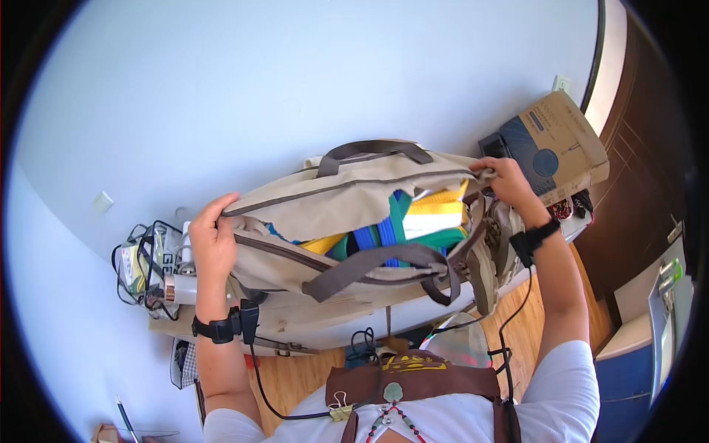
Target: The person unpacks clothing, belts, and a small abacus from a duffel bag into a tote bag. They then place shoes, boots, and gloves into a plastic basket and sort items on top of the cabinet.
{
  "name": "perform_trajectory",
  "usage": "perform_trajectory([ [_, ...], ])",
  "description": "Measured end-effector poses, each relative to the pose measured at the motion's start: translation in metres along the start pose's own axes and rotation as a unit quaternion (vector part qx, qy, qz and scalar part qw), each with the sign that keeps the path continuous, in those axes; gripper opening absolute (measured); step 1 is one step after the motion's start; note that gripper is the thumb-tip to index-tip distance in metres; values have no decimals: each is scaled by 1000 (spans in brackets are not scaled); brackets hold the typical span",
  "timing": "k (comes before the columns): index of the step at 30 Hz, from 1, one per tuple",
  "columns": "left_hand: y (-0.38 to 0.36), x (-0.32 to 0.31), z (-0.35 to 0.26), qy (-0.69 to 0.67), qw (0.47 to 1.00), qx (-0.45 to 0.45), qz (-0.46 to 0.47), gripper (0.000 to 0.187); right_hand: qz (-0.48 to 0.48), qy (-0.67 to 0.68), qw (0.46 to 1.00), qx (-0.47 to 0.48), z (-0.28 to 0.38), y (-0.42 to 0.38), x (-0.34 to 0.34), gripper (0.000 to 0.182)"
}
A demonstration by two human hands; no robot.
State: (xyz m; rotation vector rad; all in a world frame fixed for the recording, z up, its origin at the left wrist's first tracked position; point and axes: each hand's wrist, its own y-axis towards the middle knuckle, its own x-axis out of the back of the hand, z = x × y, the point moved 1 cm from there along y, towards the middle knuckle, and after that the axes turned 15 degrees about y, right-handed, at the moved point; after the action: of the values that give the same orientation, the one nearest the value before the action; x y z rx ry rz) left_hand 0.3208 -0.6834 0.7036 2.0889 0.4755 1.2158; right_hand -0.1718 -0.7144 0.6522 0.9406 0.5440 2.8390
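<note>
A beige canvas zip bag (310, 193) with dark brown trim lies open across a cabinet top by the wall. At its left end, my left hand (213, 235) is closed on the corner of the opening, thumb and fingers pinching the edge. The opposite corner is gripped by my right hand (508, 181), fingers curled over the fabric. Through the mouth show bundled blue straps (384, 235), green cloth (443, 240) and yellow and white cloth (436, 210). A front handle (369, 266) droops over the near side, and a rear handle (373, 150) arches at the back.
A cardboard box (565, 144) leans at the right rear. Shoes (484, 277) stand beside the bag's right end. On the left are a clear bag (140, 266) and a white bottle (181, 288). Black cables (528, 295) hang from both wristbands. A dark door (635, 162) is at right.
</note>
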Motion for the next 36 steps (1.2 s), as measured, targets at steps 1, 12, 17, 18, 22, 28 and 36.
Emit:
perform_trajectory([
  [1, -2, 1, 2, -3, 1000, -10, -1, 34, 37, -7, 999, 14, 3, -7, 6, 48],
  [12, -22, -5, -7, 78, 973, -205, -67, 42, 220, -163, 952, 136, 47, -64, 9, 104],
  [17, -31, -15, -1, 122, 968, -192, -109, 48, 183, -229, 937, 188, 61, -83, -4, 113],
  [18, -31, -18, 1, 141, 967, -181, -112, 48, 156, -225, 942, 194, 62, -84, -9, 102],
  [22, -37, -23, 4, 74, 965, -191, -162, 55, 132, -227, 928, 264, 30, -75, -24, 82],
  [28, -41, -18, 5, 41, 954, -256, -153, 69, 142, -275, 907, 286, 40, -59, -33, 50],
  [36, -58, 26, -43, 174, 929, -286, 156, 56, 147, -259, 905, 305, 29, -41, -34, 29],
])
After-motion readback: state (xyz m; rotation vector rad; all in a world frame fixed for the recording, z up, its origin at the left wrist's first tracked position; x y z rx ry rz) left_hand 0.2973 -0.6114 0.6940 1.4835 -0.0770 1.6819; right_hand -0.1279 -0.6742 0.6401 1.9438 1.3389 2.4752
